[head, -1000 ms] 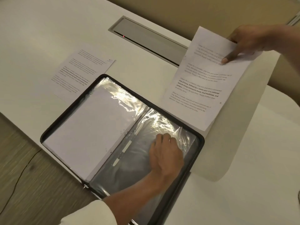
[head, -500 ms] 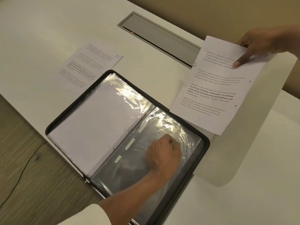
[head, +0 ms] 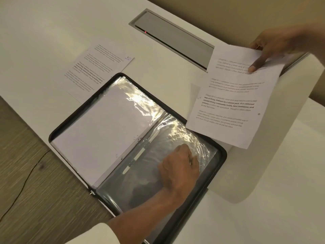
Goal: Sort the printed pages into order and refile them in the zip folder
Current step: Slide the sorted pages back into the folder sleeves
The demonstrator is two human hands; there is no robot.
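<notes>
The black zip folder (head: 73, 118) lies open on the white table, its clear plastic sleeves shining. The left side holds a blank-faced white sheet (head: 103, 134) inside a sleeve. My left hand (head: 179, 166) sits on the empty right-hand sleeve (head: 151, 184), fingers curled and pinching the plastic near its outer edge. My right hand (head: 274, 46) holds a printed page (head: 233, 99) by its top corner, raised above the table just right of the folder. Another printed page (head: 98, 67), marked 10 by hand, lies flat on the table beyond the folder's left side.
A grey metal cable hatch (head: 175, 37) with a small red light is set into the table behind the folder. The table's near-left edge runs diagonally, with wood-look floor (head: 26, 182) and a thin dark cable below it. A white sleeve cuff (head: 98, 233) shows at the bottom.
My left hand went from lying flat on the right sleeve to curling its fingers into the plastic. The page in my right hand has come lower and closer to the folder's right corner.
</notes>
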